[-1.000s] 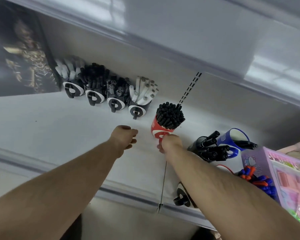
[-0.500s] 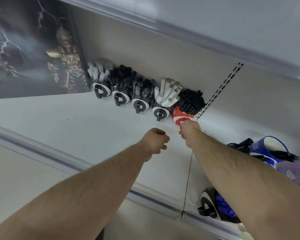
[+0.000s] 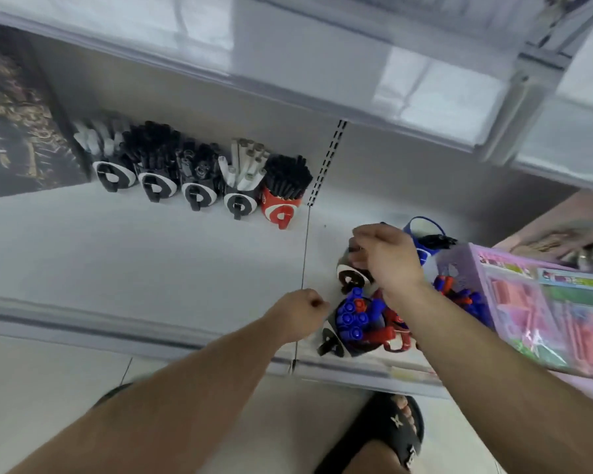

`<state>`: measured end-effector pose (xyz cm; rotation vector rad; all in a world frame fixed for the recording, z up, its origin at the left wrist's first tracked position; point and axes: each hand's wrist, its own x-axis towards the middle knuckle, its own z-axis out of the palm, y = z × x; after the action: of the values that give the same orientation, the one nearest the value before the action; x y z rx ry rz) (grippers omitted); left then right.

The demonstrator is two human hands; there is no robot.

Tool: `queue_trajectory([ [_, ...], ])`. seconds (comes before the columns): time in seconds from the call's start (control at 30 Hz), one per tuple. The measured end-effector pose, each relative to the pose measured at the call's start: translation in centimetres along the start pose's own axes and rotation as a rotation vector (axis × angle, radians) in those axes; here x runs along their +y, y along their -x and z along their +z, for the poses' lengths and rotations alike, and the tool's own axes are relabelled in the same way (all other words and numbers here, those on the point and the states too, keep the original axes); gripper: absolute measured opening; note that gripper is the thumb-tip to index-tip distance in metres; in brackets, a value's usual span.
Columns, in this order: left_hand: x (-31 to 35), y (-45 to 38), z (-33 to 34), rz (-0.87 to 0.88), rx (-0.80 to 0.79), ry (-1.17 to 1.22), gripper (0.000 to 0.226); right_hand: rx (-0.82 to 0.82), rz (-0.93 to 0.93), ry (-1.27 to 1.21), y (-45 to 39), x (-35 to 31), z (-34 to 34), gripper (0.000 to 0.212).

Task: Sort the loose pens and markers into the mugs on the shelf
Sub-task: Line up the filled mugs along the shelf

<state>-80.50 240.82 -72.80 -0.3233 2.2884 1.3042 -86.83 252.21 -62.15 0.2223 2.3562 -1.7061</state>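
Along the back of the white shelf (image 3: 151, 254) stand several black-and-white mugs (image 3: 158, 186) full of black or white markers, and the row ends in a red mug (image 3: 281, 206) packed with black pens. My right hand (image 3: 387, 258) curls over the top of another black-and-white mug (image 3: 351, 277) holding dark markers, further right. My left hand (image 3: 298, 313) is a closed fist with nothing in it, near the shelf's front edge. Just right of that fist, a mug of blue and red markers (image 3: 348, 323) stands at the front.
A blue mug (image 3: 421, 230) with black markers sits behind my right hand. A second red mug (image 3: 396, 336) stands under my right forearm. A pink toy box (image 3: 545, 302) fills the right end of the shelf, and a dark poster (image 3: 18, 131) leans at the left. Another shelf hangs overhead.
My right hand has left the red mug, which now stands at the end of the row, and moved right onto the mug of dark markers. My left hand drew back toward the front edge.
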Motion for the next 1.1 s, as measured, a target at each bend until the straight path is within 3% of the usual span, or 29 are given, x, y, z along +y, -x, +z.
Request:
queue_trajectory([
  [0.13,0.1,1.6,3.0,-0.049,-0.035,-0.037,0.035,0.234,0.01,-0.067,3.7,1.7,-5.5,0.021],
  [0.33,-0.2,3.3,5.3,-0.025,-0.01,-0.068,0.028,0.529,0.327,-0.108,6.1,9.8,-8.0,0.027],
  [0.47,-0.4,3.4,6.5,-0.004,0.015,-0.066,0.029,0.35,0.469,0.202,6.9,12.8,-7.3,0.016],
  [0.6,-0.9,2.9,6.6,-0.085,0.091,0.079,0.027,0.181,0.558,0.173,5.8,13.2,-6.9,0.012],
  [0.77,-1.4,2.3,4.5,-0.159,0.23,0.236,0.027,0.191,0.623,0.079,4.3,13.9,-6.8,0.023],
  [1.1,-6.4,2.2,-4.4,-0.258,0.469,0.382,0.031,0.116,0.479,0.067,6.1,14.4,-2.7,0.022],
])
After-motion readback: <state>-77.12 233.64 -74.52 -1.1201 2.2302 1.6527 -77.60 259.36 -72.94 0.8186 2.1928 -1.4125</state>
